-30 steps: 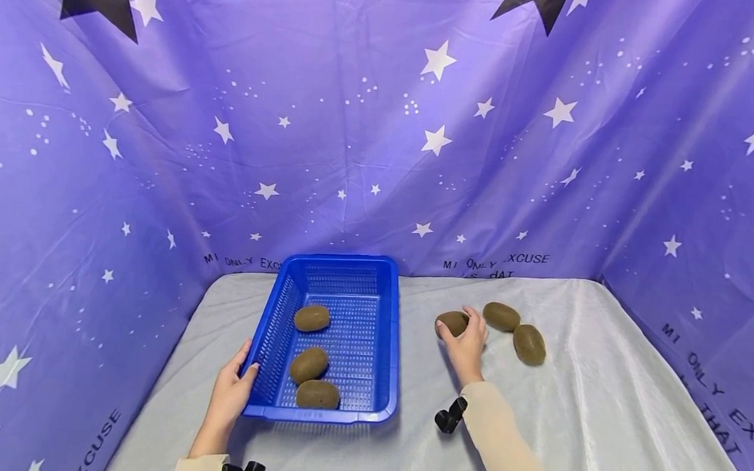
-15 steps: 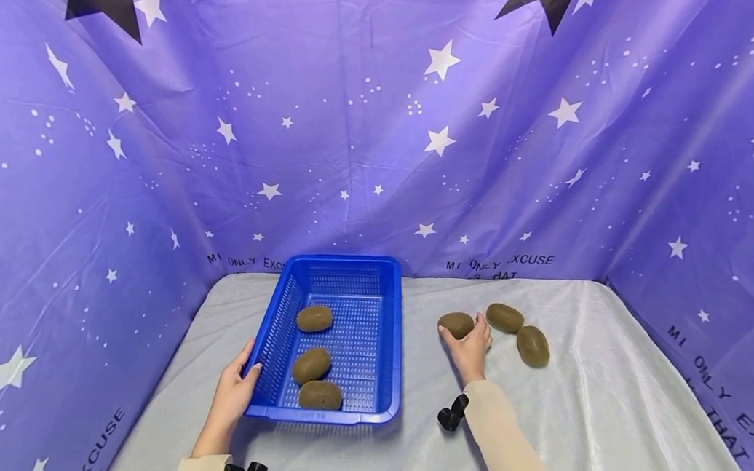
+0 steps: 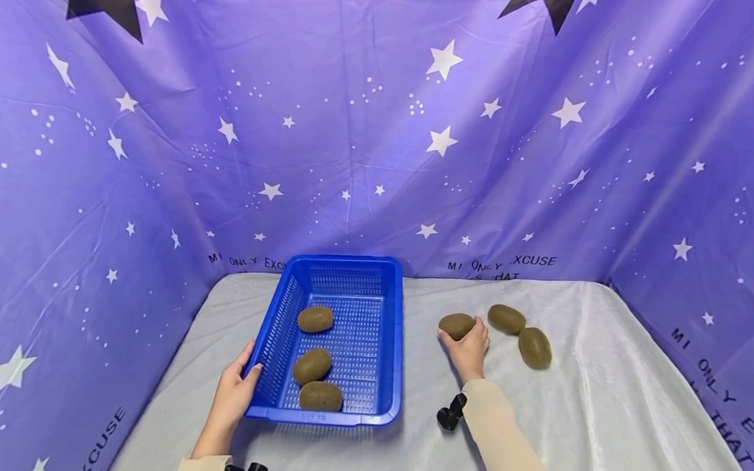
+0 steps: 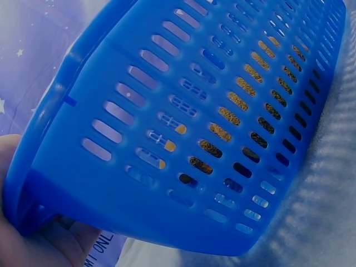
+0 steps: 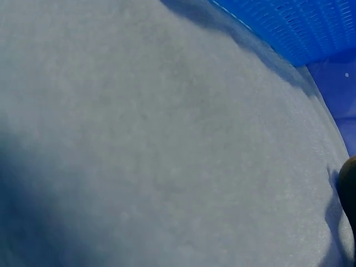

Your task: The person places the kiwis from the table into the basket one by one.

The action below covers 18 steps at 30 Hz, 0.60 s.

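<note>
My left hand [image 3: 235, 387] grips the left rim of a blue perforated plastic basket [image 3: 394, 339], thumb over the edge. Three brown oval kiwifruit lie in it: one [image 3: 315, 319] farther back, another [image 3: 312, 366] in the middle, and a third [image 3: 321, 396] by the near wall. To the right of the basket, my right hand [image 3: 470, 349] holds a kiwifruit [image 3: 456, 326] at the tabletop, thumb on its near left side and fingers at its right end. In the left wrist view, the basket wall [image 4: 128, 189] fills most of the picture, with brown fruit showing through its slots.
Two more kiwifruit lie touching on the grey-white cloth [image 3: 600, 426], one [image 3: 506, 319] just right of my right hand, the other [image 3: 535, 348] beyond it. A purple star-patterned curtain [image 3: 356, 154] encloses the back and both sides of the table.
My right hand's fingers have shifted from over the top of the kiwifruit to its right end. My left hand stays on the basket rim. The whole view has drifted slightly.
</note>
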Each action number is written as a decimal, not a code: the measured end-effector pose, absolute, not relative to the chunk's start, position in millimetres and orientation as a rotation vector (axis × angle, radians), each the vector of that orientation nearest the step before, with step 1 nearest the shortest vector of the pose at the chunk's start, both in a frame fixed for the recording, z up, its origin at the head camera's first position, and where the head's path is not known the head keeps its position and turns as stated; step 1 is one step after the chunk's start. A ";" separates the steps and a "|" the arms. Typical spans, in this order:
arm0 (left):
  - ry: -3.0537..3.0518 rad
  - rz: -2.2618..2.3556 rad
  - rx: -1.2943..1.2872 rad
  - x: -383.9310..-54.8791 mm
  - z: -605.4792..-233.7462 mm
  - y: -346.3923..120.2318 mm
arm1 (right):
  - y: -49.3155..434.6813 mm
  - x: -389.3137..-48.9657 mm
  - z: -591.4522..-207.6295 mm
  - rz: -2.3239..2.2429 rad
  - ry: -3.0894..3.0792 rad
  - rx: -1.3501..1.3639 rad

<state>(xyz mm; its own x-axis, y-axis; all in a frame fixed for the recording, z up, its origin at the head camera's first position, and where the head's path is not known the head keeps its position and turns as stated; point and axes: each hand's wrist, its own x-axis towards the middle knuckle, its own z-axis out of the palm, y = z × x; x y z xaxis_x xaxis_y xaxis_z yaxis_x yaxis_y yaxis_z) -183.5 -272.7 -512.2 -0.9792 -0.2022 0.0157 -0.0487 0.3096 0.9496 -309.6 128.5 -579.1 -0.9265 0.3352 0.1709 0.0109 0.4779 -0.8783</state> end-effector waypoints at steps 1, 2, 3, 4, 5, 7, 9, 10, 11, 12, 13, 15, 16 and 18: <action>-2.432 -1.759 0.238 -183.5 -512.2 -272.7 | 128.6 -309.9 -579.4 1.424 -2.411 -0.298; -2.432 -1.760 0.240 -183.6 -512.3 -272.7 | 128.9 -310.2 -580.0 1.421 -2.414 -0.302; -2.432 -1.763 0.242 -183.6 -512.2 -272.7 | 129.2 -310.6 -580.5 1.419 -2.415 -0.306; -2.432 -1.764 0.244 -183.6 -512.0 -272.6 | 129.8 -310.8 -580.8 1.415 -2.415 -0.307; -2.431 -1.765 0.245 -183.5 -511.7 -272.5 | 130.3 -311.1 -581.1 1.417 -2.412 -0.313; -2.436 -1.762 0.245 -183.6 -511.4 -272.4 | 131.5 -311.8 -581.9 1.426 -2.397 -0.321; -2.439 -1.761 0.245 -183.7 -511.2 -272.4 | 132.4 -312.0 -582.1 1.443 -2.377 -0.319; -2.439 -1.761 0.247 -183.8 -511.2 -272.3 | 132.7 -312.1 -582.1 1.452 -2.368 -0.317; -2.437 -1.763 0.248 -183.8 -511.2 -272.3 | 133.0 -312.3 -582.0 1.463 -2.358 -0.310; -2.436 -1.764 0.248 -183.8 -511.4 -272.4 | 133.3 -312.5 -581.9 1.466 -2.354 -0.303; -2.434 -1.767 0.249 -183.8 -511.5 -272.5 | 133.5 -312.6 -581.5 1.468 -2.354 -0.294; -2.429 -1.773 0.248 -183.7 -511.8 -272.8 | 133.8 -312.2 -579.8 1.482 -2.353 -0.275; -2.430 -1.773 0.248 -183.5 -511.7 -273.0 | 133.6 -311.8 -578.9 1.488 -2.352 -0.270; -2.433 -1.773 0.247 -183.2 -511.6 -273.3 | 133.1 -310.4 -576.1 1.501 -2.354 -0.247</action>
<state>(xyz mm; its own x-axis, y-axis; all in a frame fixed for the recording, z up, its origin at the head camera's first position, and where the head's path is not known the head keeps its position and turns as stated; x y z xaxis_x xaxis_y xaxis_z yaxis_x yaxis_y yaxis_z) -183.2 -273.3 -511.6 -0.9794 -0.2018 0.0016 -0.0603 0.3004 0.9519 -310.4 133.1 -576.1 -0.9281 0.3217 0.1873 -0.0340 0.4276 -0.9033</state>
